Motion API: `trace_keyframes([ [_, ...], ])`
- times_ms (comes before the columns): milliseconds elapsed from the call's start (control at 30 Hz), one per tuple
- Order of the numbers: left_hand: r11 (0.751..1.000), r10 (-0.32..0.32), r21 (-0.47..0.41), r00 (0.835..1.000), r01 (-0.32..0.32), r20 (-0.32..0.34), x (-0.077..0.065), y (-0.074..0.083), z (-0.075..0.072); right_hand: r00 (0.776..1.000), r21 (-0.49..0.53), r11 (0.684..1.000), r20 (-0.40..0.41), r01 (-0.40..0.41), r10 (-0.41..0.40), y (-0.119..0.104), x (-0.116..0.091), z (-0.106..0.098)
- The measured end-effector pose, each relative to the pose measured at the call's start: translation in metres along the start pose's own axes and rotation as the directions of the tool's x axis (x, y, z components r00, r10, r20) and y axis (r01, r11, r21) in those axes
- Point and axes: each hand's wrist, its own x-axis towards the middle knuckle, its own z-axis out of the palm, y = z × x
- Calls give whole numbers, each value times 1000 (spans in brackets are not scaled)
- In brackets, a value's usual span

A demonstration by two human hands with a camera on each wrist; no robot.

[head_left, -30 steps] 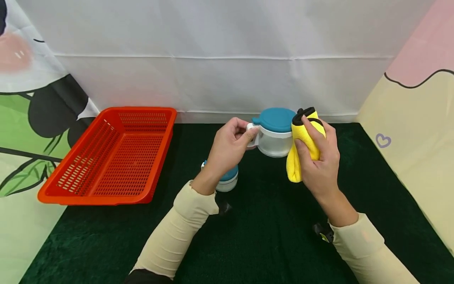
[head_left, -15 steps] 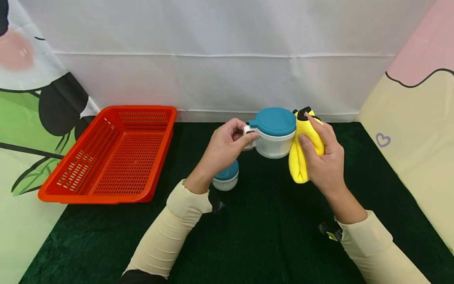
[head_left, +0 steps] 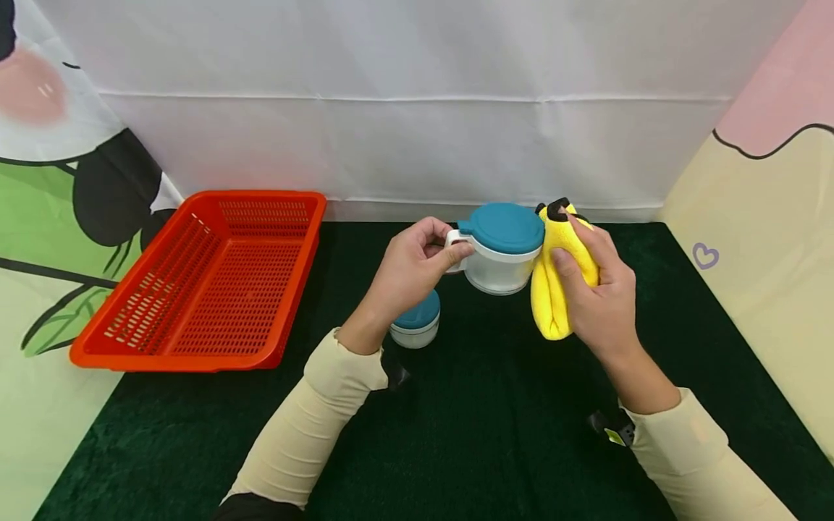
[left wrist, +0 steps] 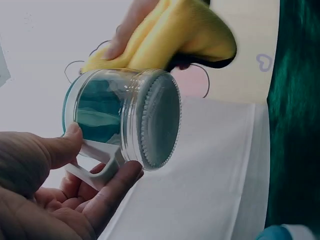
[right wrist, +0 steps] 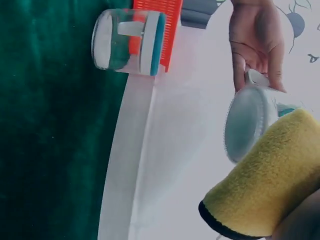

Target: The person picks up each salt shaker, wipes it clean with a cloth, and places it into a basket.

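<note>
To the right of the red basket [head_left: 224,300], a person's left hand [head_left: 412,269] pinches the handle [left wrist: 108,169] of a blue-lidded jar [head_left: 500,269], raised above the green desk [head_left: 482,427]. Farther from the basket, the right hand [head_left: 601,300] grips a yellow cloth [head_left: 552,293] against the jar's side. A second jar [head_left: 417,328] stands closer to the basket, partly behind the left wrist.

Fuzzy, folded yellow cloth [right wrist: 265,175]; glossy, clear cylindrical jar [left wrist: 100,110]; smooth rectangular red plastic basket [head_left: 176,362]; velvety green tablecloth [head_left: 482,434].
</note>
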Motion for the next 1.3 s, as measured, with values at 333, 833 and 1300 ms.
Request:
trace_keyframes([
  [333, 995, -8, -95, 1000, 6, -20, 1, 4, -7, 993, -28, 995, 73, -94, 96, 15, -22, 7],
  [833, 995, -33, -100, 999, 30, -34, 5, -1, -2, 992, -70, 991, 60, 113, -109, 11, -19, 7],
  [1300, 993, -37, -117, 998, 30, -59, 4, 1, 3, 981, -220, 956, 51, 192, -185, -1, -22, 13],
])
